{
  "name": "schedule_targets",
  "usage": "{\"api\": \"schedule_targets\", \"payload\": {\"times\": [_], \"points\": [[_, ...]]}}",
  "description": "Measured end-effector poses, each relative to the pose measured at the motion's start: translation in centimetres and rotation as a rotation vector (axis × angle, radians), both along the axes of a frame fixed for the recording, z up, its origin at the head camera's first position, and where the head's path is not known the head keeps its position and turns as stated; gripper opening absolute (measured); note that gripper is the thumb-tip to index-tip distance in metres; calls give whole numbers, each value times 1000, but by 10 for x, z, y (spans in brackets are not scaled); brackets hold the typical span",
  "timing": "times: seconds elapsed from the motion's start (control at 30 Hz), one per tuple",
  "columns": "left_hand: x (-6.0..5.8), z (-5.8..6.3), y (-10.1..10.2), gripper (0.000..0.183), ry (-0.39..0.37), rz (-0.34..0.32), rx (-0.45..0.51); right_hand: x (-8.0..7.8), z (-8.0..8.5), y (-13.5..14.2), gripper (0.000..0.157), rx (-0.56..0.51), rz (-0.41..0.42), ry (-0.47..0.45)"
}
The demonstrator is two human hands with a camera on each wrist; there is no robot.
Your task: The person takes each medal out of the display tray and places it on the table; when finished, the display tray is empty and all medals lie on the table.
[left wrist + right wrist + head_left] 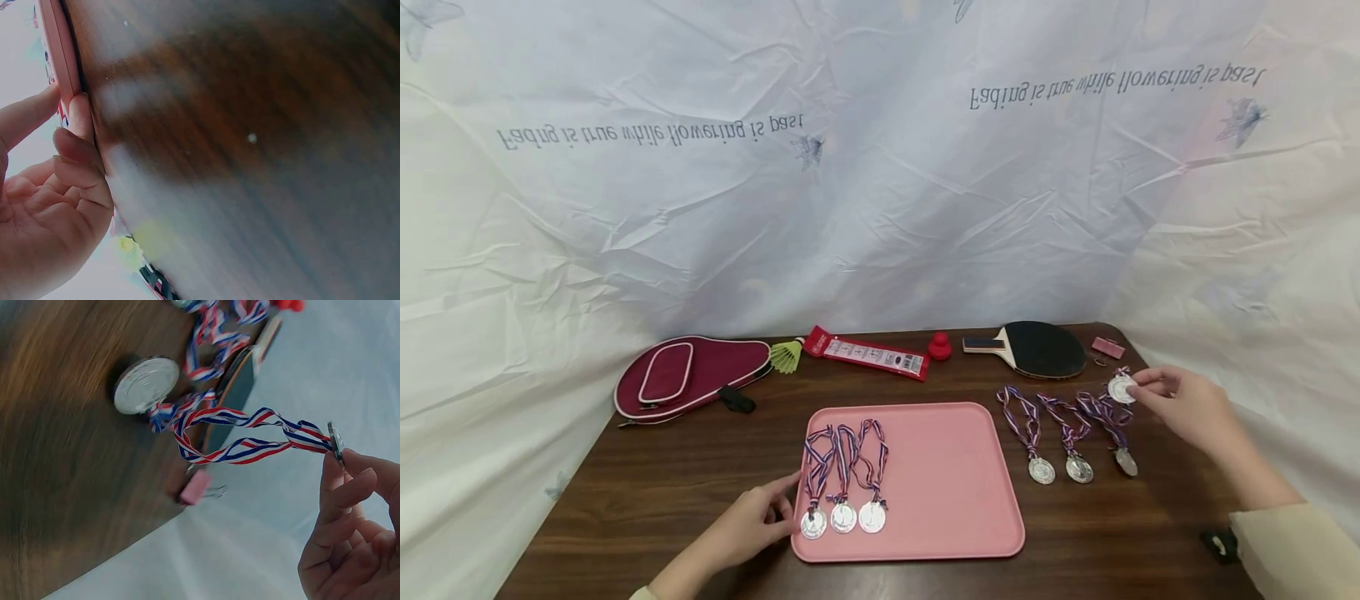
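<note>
Between thumb and fingertips, my right hand [1187,408] pinches a silver medal [1122,389] by its disc. In the right wrist view, the striped ribbon of the held medal [335,444] hangs down toward another medal [147,384] on the table. Three medals lie below and left of that hand, among them a right one [1126,462], a middle one [1079,468] and a left one [1042,470]. My left hand [752,521] grips the left rim of a pink tray [947,475]. On the tray's left part, three ribboned medals [843,517] lie side by side.
Along the back are a maroon racket case [722,362], a yellow shuttlecock [786,356], a red-and-white package [872,354], a red knobbed object [939,345], a table tennis paddle [1045,350] and a pink clip [1108,347]. White cloth [880,208] hangs behind the table.
</note>
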State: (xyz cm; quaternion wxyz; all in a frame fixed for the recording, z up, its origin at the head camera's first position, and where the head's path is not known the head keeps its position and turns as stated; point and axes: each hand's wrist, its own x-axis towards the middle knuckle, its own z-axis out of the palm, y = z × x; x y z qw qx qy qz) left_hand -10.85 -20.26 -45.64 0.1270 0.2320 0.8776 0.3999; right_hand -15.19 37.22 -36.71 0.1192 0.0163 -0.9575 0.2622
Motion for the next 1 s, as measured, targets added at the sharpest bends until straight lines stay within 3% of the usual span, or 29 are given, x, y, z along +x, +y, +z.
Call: {"api": "schedule_targets", "payload": {"times": [0.27,0.43,0.77,1.0], "points": [[-2,-1,1,63,-8,-17,-5,-18,-8,27,40,-37,-59,-25],[-2,-1,1,63,-17,-15,-11,-20,-11,35,39,-96,-74,-14],[-1,2,2,63,-18,-14,-13,19,-42,56,42,-88,25,-331],[-1,2,1,62,-3,-12,-13,32,-65,61,31,-176,80,-377]]}}
